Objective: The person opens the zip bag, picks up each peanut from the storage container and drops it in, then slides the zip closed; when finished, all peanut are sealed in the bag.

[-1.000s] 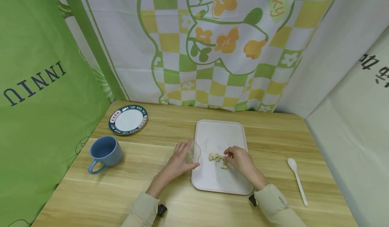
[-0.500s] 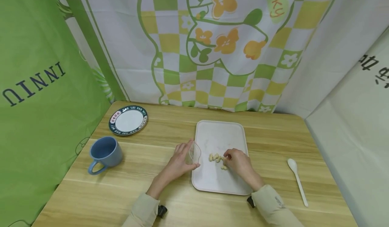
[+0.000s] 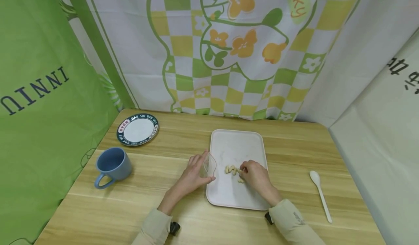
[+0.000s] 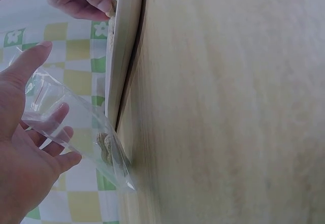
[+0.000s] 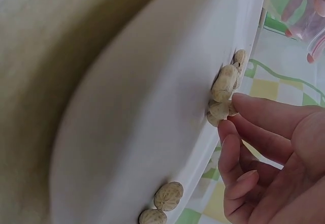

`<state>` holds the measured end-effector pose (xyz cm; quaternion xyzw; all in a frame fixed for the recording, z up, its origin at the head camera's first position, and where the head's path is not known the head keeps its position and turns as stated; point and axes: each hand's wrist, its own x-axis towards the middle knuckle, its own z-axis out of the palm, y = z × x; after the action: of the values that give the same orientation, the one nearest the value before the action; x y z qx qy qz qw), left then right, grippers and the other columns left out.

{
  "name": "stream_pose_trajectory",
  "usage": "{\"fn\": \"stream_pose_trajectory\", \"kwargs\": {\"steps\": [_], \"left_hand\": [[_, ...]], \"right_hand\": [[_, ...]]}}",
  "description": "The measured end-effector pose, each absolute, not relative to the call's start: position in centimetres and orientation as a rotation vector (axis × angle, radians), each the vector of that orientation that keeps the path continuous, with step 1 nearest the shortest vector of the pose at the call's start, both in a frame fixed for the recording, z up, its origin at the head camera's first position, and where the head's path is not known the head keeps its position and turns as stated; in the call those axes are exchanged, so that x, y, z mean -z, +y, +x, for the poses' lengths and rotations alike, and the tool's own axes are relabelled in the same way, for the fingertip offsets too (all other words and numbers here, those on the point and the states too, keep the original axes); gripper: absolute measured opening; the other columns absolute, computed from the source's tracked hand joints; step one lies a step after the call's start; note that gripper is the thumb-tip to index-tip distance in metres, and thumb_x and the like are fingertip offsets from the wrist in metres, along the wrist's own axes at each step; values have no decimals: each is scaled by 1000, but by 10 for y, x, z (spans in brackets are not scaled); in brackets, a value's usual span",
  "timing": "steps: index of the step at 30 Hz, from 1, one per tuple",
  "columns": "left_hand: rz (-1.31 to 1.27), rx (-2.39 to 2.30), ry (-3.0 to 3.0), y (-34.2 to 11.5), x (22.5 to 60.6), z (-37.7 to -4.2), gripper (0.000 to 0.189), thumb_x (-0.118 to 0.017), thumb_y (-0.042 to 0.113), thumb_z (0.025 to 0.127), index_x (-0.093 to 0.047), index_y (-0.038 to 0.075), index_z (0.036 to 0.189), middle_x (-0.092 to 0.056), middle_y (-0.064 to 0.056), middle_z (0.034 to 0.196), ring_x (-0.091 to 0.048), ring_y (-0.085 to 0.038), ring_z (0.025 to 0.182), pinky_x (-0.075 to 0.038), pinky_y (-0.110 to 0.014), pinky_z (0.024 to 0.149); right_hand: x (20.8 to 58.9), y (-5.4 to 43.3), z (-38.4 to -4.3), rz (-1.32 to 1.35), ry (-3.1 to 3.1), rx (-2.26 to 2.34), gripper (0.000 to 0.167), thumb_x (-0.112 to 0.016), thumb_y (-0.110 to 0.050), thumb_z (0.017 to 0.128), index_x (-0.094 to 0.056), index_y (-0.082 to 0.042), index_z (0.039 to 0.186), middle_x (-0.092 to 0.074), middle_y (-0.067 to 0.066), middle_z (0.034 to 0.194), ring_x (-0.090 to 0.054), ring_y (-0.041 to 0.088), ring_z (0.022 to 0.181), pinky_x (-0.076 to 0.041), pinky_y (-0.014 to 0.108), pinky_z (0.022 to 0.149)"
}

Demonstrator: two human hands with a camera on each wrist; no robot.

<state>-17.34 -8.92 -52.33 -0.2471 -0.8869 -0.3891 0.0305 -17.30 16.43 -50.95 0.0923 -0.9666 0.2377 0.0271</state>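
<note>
I've got my left hand (image 3: 192,174) gripping a bag (image 4: 84,125), right hand (image 3: 258,176) pinching a peanut (image 5: 218,112) on the tray (image 3: 237,143). Wooden table (image 3: 291,150), checkered curtain (image 3: 183,44) behind.

A person's two bare hands, near each other but apart. The left hand (image 3: 195,173) curves into a wide C, its left thumb (image 4: 31,61) well away from its left fingers (image 4: 67,161). Right of that grip, the right hand (image 3: 258,175) makes a small pinch, right thumb (image 5: 271,116) and bent right fingers (image 5: 231,157) close together at the tips. Behind each grip, a sleeved forearm (image 3: 155,221) slants inward toward its hand.
</note>
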Motion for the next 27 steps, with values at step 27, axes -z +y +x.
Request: {"fn": "stream_pose_trajectory", "kwargs": {"steps": [27], "left_hand": [[-766, 1184, -2728, -89, 526, -175, 93, -82, 26, 77, -28, 3, 150, -47, -19, 125, -39, -36, 123, -41, -51, 99]], "right_hand": [[507, 173, -173, 202, -3029, -715, 21, -70, -2, 75, -70, -4, 96, -56, -1, 68, -52, 16, 62, -41, 31, 49]]}}
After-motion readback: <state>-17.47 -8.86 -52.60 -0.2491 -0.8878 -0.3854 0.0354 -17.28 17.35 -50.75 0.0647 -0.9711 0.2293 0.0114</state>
